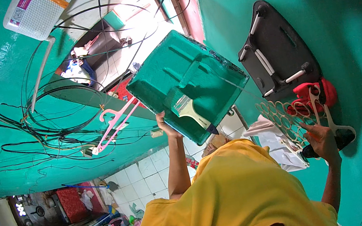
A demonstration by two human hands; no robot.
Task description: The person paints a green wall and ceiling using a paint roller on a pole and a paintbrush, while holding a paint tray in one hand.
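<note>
My left hand point(167, 126) grips the lower left rim of a paint tray point(204, 67) coated in green paint, holding it tilted up before me. Inside the tray rests a wide paintbrush point(197, 115) with a pale handle and green-stained bristles. On the right, my right hand point(322, 141) is closed on a beige hanger with many rings point(284, 119), by the green wall. Something dark point(344, 138) shows beside that hand; its kind is unclear. Red cloth point(318, 94) and white cloth point(276, 142) hang around the hanger.
A black folded stand with white legs point(279, 52) is against the right wall. Loose black cables point(49, 134) run along the left wall, with a pink hanger point(117, 119) among them. A white perforated panel point(40, 14) is at upper left. White floor tiles point(146, 175) lie below.
</note>
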